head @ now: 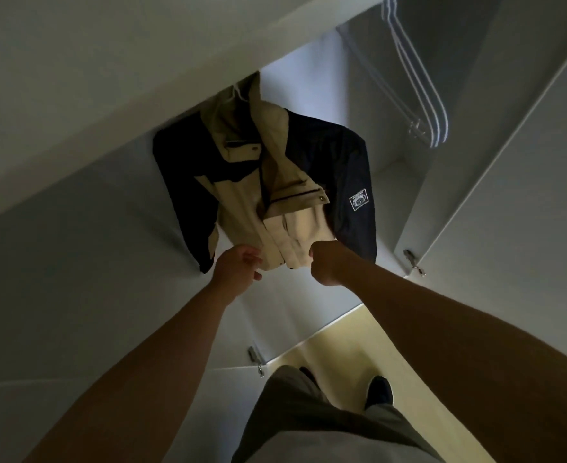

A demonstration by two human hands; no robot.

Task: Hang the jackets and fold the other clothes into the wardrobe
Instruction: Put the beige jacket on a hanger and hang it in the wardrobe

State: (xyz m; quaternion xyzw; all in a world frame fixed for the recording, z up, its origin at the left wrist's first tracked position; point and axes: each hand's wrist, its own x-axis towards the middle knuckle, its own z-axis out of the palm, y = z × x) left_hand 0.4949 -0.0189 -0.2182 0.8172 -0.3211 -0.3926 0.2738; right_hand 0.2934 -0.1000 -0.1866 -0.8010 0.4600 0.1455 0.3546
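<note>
jacket [275, 182] was hanging inside the wardrobe [358, 95], tan front, navy sleeves. left hand [238, 270] pinched the near hem on one side, right hand [328, 264] was fisted on the other. white hangers [422, 95] hung far right.

A: Was there room inside the wardrobe [312, 78] for a hand?

B: Yes. Between the hanging jacket [268, 175] and the white empty hangers [422, 91] the space was open, down to the wardrobe floor.

A: And what blocked the way?

B: The jacket filled the middle, and both hands were at its hem. The open doors [509, 195] stood at each side, with hinges [414, 262] sticking out at the edges.
</note>
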